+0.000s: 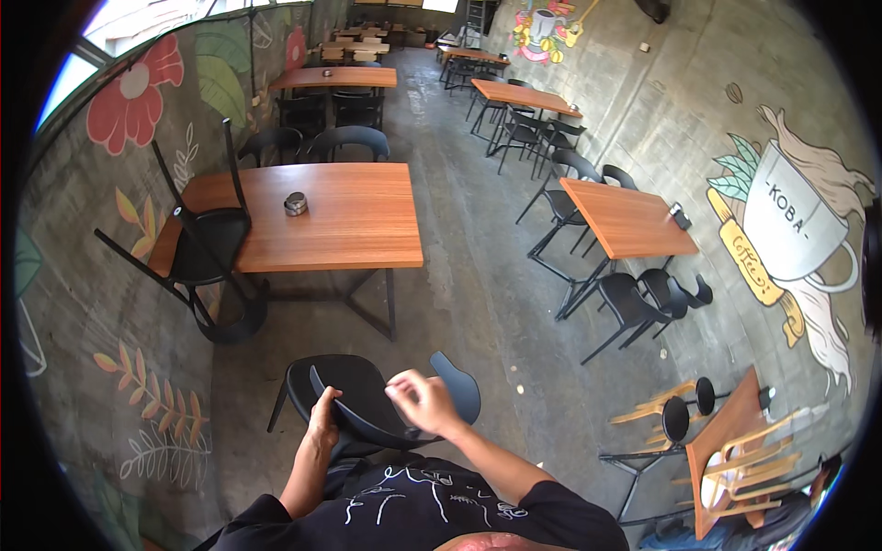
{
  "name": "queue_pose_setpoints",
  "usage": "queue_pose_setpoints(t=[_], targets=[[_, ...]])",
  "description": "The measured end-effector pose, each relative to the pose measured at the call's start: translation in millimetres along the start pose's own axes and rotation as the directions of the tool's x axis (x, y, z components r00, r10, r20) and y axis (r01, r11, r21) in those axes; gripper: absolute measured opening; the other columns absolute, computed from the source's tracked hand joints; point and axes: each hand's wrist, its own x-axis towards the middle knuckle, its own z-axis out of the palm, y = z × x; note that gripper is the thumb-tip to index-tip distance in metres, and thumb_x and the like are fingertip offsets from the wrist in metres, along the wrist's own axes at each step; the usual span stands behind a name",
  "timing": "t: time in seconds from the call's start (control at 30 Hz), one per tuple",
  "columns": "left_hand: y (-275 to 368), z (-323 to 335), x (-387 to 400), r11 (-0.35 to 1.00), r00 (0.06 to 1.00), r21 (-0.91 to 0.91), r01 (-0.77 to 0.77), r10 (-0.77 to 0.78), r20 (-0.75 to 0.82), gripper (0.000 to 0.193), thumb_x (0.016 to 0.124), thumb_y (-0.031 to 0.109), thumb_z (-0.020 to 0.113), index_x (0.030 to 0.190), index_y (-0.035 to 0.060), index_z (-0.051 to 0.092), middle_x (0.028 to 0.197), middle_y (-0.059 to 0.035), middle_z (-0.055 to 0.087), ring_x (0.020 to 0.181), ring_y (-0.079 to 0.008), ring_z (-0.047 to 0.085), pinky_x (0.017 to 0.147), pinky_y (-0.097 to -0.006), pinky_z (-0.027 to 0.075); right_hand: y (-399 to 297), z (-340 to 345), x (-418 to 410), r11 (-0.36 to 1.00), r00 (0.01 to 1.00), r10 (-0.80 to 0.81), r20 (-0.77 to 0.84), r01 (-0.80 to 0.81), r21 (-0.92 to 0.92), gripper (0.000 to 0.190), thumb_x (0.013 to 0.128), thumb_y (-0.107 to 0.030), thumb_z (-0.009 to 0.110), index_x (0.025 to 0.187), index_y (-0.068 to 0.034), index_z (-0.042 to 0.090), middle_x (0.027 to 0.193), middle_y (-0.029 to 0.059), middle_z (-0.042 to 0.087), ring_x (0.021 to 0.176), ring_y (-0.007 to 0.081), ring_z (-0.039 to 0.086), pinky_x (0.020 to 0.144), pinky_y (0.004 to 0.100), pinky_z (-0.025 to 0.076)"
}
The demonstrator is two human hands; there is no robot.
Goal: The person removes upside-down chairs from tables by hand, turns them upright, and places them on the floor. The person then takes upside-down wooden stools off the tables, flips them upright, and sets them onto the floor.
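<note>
A black plastic chair (351, 386) with a curved backrest stands right in front of me on the concrete floor. My left hand (321, 421) grips the left arm of that backrest, thumb on the inner side. Over the seat, near the backrest's right arm, hovers my right hand (426, 405); its fingers are loosely curled, thumb apart, and nothing shows in them. Beyond the chair stands a wooden table (331, 227) on black metal legs. Another black chair (210, 244) rests upside down on its left end, legs pointing up. A round metal ashtray (295, 204) sits on the tabletop.
More black chairs (350, 141) stand behind the table. A painted concrete wall (138, 330) runs close on my left. Across the aisle (468, 275) is another table (630, 217) with chairs. At lower right, wooden chairs (751, 475) lie on a tilted-looking table (723, 420), beside a person (778, 520).
</note>
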Motion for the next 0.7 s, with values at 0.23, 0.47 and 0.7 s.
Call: queue_pose_setpoints(t=[0.23, 0.47, 0.7], targets=[[27, -21, 22, 0.983, 0.996, 0.164, 0.080, -0.085, 0.026, 0.039, 0.078, 0.028, 0.064, 0.108, 0.0039, 0.062, 0.102, -0.0089, 0.065, 0.095, -0.0233, 0.059, 0.087, -0.0357, 0.044, 271, -7, -57, 0.159, 0.352, 0.924, 0.147, -0.707, 0.690, 0.079, 0.078, -0.023, 0.079, 0.138, 0.009, 0.038, 0.139, 0.0244, 0.049, 0.124, 0.0385, 0.052, 0.109, 0.0512, 0.038], [79, -80, 95, 0.975, 0.989, 0.211, 0.073, -0.044, -0.141, 0.016, 0.079, 0.027, 0.061, 0.081, 0.0111, 0.059, 0.076, -0.0050, 0.057, 0.073, -0.0196, 0.057, 0.067, -0.0309, 0.045, 252, 79, -23, 0.276, 0.330, 0.944, -0.026, -0.740, 0.614, 0.037, 0.087, -0.002, 0.059, 0.123, 0.004, 0.057, 0.117, 0.0163, 0.065, 0.106, 0.0262, 0.063, 0.094, 0.0390, 0.049], [165, -115, 188, 0.966, 0.972, 0.137, 0.218, -0.202, -0.122, 0.011, 0.073, 0.014, 0.055, 0.080, 0.0058, 0.056, 0.083, -0.0110, 0.062, 0.073, -0.0263, 0.061, 0.074, -0.0342, 0.053, 201, 123, 105, 0.652, 0.480, 0.738, -0.475, -0.687, 0.319, 0.029, 0.092, -0.005, 0.057, 0.120, 0.002, 0.057, 0.114, 0.0169, 0.067, 0.104, 0.0279, 0.063, 0.092, 0.0373, 0.047]])
